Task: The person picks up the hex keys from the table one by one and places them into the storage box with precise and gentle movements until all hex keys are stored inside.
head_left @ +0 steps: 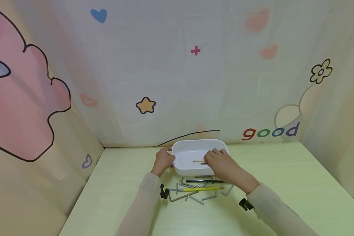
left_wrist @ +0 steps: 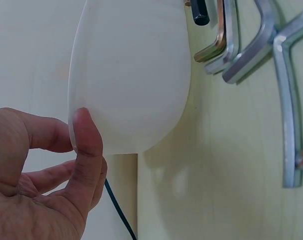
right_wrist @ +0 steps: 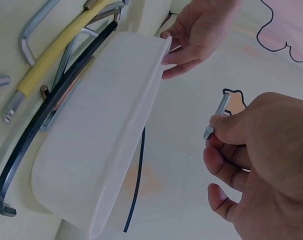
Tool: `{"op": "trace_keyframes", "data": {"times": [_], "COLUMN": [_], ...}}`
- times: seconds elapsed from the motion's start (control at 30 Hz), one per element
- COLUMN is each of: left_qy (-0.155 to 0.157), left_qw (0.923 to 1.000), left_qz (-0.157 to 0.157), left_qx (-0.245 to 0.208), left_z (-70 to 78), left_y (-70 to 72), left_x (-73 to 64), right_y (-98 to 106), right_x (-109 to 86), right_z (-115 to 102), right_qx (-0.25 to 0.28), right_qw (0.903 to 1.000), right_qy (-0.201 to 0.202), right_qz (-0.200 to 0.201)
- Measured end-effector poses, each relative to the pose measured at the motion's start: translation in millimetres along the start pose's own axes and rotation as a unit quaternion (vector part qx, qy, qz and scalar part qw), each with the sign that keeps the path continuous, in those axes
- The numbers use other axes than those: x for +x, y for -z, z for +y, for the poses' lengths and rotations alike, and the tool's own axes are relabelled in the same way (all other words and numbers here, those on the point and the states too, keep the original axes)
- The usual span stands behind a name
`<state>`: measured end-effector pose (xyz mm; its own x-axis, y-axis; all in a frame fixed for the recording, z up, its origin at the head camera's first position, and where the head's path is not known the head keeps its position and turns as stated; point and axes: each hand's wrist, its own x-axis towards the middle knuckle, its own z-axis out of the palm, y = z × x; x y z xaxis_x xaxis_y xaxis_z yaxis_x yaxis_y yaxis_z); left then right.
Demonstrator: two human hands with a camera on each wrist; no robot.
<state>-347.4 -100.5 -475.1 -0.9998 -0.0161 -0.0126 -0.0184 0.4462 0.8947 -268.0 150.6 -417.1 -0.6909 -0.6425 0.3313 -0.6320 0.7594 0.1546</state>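
Note:
My left hand (head_left: 163,161) pinches the left rim of a white plastic tray (head_left: 182,158), thumb outside, as the left wrist view (left_wrist: 94,75) also shows. Over the tray's right part, my right hand (head_left: 224,166) pinches a small silver hex key (right_wrist: 221,106) between thumb and fingers. In the head view two thin metal rods (head_left: 198,161) stick out left of those fingers; whether both are held I cannot tell. Just in front of the tray lie several hex keys (head_left: 184,196), including one with a yellow sleeve (head_left: 199,189) and a long black one (head_left: 199,181).
The pale green tabletop (head_left: 121,190) carries everything. At its back hangs a white curtain (head_left: 165,65) with printed hearts and a star, close behind the tray. More curtain closes off both sides.

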Motion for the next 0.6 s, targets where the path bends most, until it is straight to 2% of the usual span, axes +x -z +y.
{"op": "trace_keyframes", "data": {"times": [0.27,0.6], "left_qy": [0.006,0.007], "left_qw": [1.0000,0.9999], "left_qz": [0.001,0.001], "left_qx": [0.002,0.008], "left_z": [-0.8,-1.4], "left_y": [1.4,0.4], "left_x": [0.8,-0.2], "right_y": [-1.6,-8.1], "right_x": [17.2,35.8], "right_z": [10.9,28.4], "right_qx": [-0.006,0.014], "right_qw": [0.9999,0.9984], "right_qy": [-0.010,-0.034], "right_qz": [-0.005,-0.043]}}
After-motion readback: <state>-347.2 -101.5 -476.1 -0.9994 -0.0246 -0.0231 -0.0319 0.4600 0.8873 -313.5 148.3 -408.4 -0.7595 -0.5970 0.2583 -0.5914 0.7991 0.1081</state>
